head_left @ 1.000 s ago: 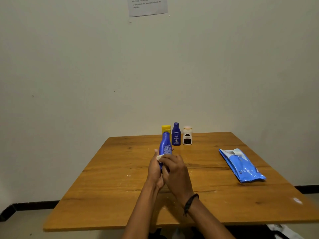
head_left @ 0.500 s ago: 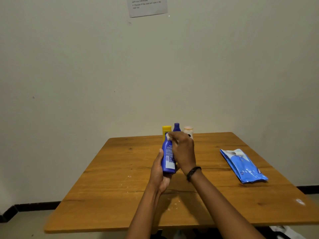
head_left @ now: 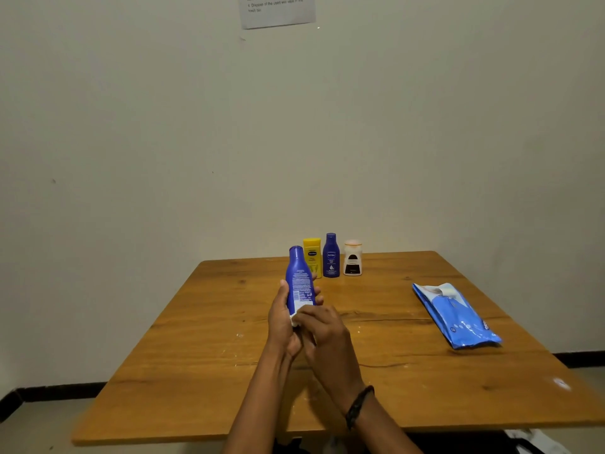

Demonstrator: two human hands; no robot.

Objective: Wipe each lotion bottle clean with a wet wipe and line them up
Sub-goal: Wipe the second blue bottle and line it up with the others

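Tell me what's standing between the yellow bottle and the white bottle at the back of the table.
A dark blue bottle stands upright between the yellow bottle and the white bottle, seen in the head view.

A plain, pale cream wall [head_left: 131,126] fills the far side in dim, even light, with a printed paper sheet [head_left: 278,9] stuck at the top edge. A wooden surface [head_left: 196,371], knotted, cracked and flecked with pale spots, stands against it. A dark skirting board [head_left: 59,389] runs along the wall's foot above a pale floor [head_left: 32,430].
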